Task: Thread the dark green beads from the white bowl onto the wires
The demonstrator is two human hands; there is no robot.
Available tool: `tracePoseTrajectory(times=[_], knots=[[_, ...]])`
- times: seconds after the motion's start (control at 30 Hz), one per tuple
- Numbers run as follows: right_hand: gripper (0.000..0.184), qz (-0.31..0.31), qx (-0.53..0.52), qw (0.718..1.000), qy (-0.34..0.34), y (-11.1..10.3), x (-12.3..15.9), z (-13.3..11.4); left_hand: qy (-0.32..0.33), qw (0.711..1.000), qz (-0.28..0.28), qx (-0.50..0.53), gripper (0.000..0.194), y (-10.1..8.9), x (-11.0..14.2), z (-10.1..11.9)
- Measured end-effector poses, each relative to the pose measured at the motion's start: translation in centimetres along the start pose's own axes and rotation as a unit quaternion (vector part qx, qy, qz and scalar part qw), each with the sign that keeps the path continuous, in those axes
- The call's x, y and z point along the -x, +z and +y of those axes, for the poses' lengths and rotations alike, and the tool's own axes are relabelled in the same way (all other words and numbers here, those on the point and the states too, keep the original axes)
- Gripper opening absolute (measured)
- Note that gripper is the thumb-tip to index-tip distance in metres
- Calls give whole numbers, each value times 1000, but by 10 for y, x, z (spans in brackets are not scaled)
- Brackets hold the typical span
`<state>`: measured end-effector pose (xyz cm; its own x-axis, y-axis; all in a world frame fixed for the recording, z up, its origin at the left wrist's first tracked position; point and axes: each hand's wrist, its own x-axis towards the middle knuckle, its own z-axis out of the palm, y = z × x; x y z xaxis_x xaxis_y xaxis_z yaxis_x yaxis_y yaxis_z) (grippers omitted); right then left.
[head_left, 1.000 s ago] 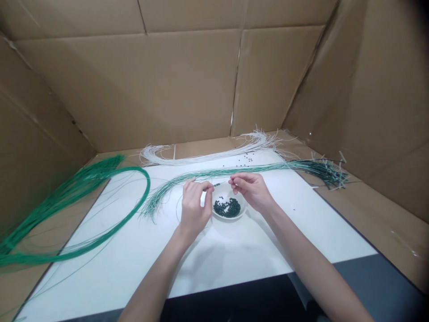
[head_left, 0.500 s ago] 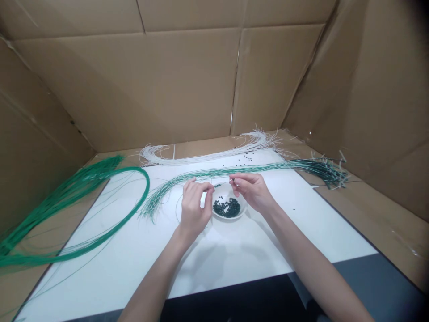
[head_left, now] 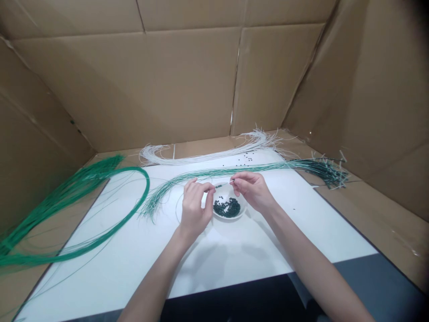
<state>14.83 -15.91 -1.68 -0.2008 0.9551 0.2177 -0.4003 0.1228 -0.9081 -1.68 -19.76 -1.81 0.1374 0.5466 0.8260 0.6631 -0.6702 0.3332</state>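
My left hand (head_left: 196, 201) pinches a thin string between thumb and forefinger. Several dark green beads (head_left: 219, 186) sit on the string just beyond those fingertips, and its pale end (head_left: 226, 183) points toward the other hand. Between the thumb and fingers of my right hand (head_left: 251, 190) is a small dark bead (head_left: 233, 180), held at the string's tip. Whether the tip has entered that bead is too small to tell. Directly below both hands, a white bowl (head_left: 230, 218) holds a loose heap of dark green beads (head_left: 231, 208).
Behind the hands lies a bundle of green strings (head_left: 214, 172), its beaded ends (head_left: 326, 172) at the right. Farther back are white strings (head_left: 201, 158) and scattered beads (head_left: 247, 157). A looped green bundle (head_left: 125, 223) lies left. Cardboard walls (head_left: 187, 85) surround the white tabletop (head_left: 134, 273).
Both hands stay almost in place over the bowl, with only a very slight shift. The string and bead remain pinched between the fingertips.
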Motion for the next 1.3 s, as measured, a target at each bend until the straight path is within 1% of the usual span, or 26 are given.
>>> tracePoseTrajectory(times=[0.83,1.3], knots=[[7,-6,-16,1000,-25,0,0,-1,3,1000,-4,-7,10,1,1,-1],[9,-4,13,999,-41,-4,-1,2,2,1000,-1,-15,11,0,0,-2]])
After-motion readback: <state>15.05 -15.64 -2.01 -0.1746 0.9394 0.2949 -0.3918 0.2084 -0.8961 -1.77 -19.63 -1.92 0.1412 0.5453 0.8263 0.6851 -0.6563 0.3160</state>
